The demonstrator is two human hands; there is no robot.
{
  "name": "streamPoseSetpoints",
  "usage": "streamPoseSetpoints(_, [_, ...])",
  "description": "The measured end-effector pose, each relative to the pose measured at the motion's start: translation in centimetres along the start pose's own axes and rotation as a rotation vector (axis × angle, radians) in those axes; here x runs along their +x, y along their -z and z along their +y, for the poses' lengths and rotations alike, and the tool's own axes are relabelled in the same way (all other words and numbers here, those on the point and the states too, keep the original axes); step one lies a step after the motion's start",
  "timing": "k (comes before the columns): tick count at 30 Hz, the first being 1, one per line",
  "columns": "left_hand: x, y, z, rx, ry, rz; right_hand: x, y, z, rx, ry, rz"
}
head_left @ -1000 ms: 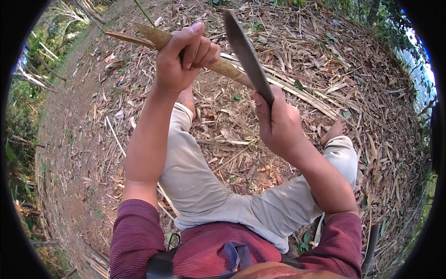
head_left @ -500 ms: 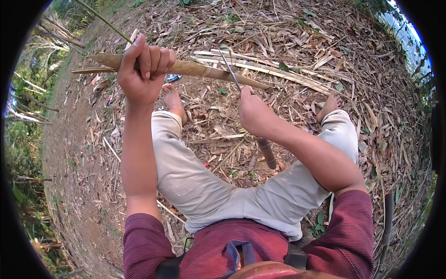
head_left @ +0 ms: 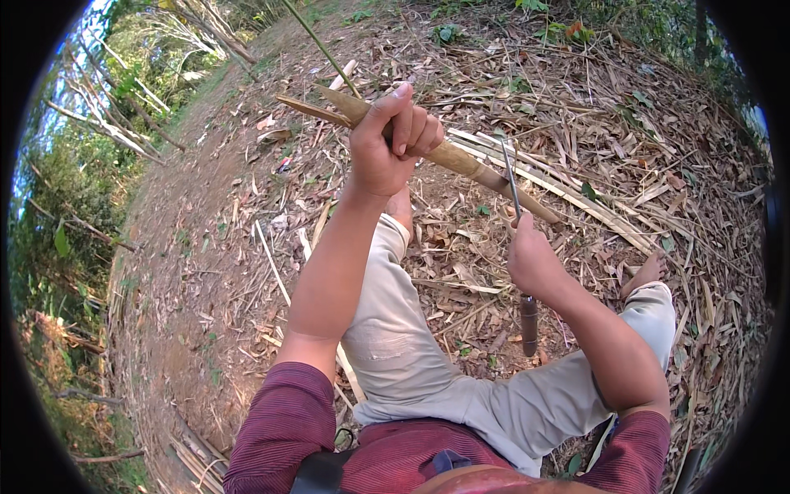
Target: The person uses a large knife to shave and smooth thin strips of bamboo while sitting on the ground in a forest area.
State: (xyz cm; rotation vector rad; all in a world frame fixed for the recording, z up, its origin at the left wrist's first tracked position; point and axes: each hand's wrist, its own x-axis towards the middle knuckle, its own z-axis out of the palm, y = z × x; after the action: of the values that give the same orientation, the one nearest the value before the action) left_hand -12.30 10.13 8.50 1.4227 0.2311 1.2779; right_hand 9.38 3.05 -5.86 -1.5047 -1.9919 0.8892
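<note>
In my left hand (head_left: 387, 142), with fingers wrapped round it, is a piece of split bamboo (head_left: 461, 160) that slopes down to the right. Its left end parts into pointed pieces. My right hand (head_left: 535, 257) grips a long knife (head_left: 510, 177); the brown handle (head_left: 529, 325) sticks out below the fist. The narrow blade crosses the bamboo near its right end and appears to touch it. A thin green stem (head_left: 321, 45) runs up from behind my left hand; whether I hold it is hidden.
Pale split bamboo strips (head_left: 576, 198) lie on the leaf-strewn ground beyond the knife. My knees are spread, with one bare foot (head_left: 644, 273) at the right. A long pale strip (head_left: 273, 262) lies left of my leg. Bushes and bare branches (head_left: 107, 115) stand at the far left.
The view has swung to the left, so hands, bamboo and knife appear farther right and a little lower. The bamboo slants more in the picture. Both grips are unchanged.
</note>
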Motion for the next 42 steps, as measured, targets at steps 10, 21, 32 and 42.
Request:
streamPoseSetpoints(10, [0.19,-0.24,-0.03,-0.017,0.037,0.009,-0.03,0.47,-0.46,-0.006,-0.062,-0.032])
streamPoseSetpoints(21, [0.10,-0.24,0.02,-0.016,0.034,0.021,-0.07,0.35,-0.56,0.020,-0.034,-0.005])
streamPoseSetpoints(32, [0.13,-0.08,-0.12,-0.012,0.000,-0.019,-0.01,0.32,-0.49,0.010,-0.030,-0.005])
streamPoseSetpoints(42, [0.01,-0.03,-0.14,-0.015,0.015,-0.009,-0.12,0.26,-0.49,0.002,-0.009,0.004])
